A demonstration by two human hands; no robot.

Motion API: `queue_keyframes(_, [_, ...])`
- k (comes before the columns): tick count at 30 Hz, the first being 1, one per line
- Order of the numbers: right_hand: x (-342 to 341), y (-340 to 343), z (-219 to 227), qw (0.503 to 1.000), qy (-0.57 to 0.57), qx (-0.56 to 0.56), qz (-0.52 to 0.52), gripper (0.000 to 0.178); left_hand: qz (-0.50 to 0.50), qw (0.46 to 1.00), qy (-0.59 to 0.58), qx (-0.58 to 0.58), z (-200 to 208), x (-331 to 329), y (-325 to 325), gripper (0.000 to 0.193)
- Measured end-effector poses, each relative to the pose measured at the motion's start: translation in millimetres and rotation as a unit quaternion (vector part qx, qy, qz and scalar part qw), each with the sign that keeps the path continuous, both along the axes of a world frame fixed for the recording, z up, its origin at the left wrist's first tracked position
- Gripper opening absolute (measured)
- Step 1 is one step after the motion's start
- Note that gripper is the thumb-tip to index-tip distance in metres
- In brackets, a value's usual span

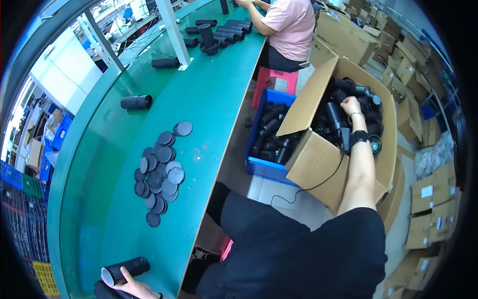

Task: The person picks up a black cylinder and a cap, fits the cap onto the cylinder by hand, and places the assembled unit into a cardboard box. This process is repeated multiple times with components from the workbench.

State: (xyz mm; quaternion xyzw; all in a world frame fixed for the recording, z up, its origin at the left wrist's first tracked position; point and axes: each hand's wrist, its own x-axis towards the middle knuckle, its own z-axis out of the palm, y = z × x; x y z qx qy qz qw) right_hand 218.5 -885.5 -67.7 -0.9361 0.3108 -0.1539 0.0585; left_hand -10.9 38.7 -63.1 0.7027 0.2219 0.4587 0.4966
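A black tube (pixel 130 269) is clasped by the left hand (pixel 133 286); fingers are curled on the right hand (pixel 351 105), inside the cardboard box (pixel 318 167) — its grip cannot be told.

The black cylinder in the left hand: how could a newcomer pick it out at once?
Find the long green table and follow it to its near end, at the picture's lower left. There the left hand holds the black cylinder. Unlike the cylinders lying farther up the table, it shows a pale, round end.
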Motion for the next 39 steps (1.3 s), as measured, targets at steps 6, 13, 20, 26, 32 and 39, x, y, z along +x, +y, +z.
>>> queue_keyframes(6, [21.2, 35.5, -56.3, 0.982, 0.158, 0.093, -0.047, 0.059, 0.096, 0.991, 0.006, 0.095, 5.6, -17.7, -27.7, 0.074])
queue_keyframes(13, [15.3, 21.9, -82.6, 0.974, 0.181, 0.111, -0.083, 0.112, 0.185, 0.956, -0.067, 0.218, 14.1, -25.4, -90.0, 0.061])
queue_keyframes(20, [-2.0, 18.6, -18.2, 0.985, 0.017, 0.169, -0.016, 0.131, -0.138, 0.973, 0.146, 0.113, 4.5, 31.6, -147.2, 0.024])
queue_keyframes(26, [-2.5, 125.1, 120.1, 0.987, -0.101, 0.124, 0.036, 0.118, -0.285, 0.923, 0.232, 0.113, 22.4, 61.0, -160.2, 0.012])
queue_keyframes(32, [60.5, 263.2, 188.6, 0.800, -0.346, 0.256, 0.419, 0.087, -0.308, 0.925, 0.218, 0.036, 8.3, 83.3, -150.2, 0.023])
queue_keyframes(39, [176.1, 528.7, 181.8, 0.655, -0.213, 0.307, 0.657, 0.116, -0.252, 0.940, 0.217, -0.082, 7.0, 46.2, -146.0, 0.021])
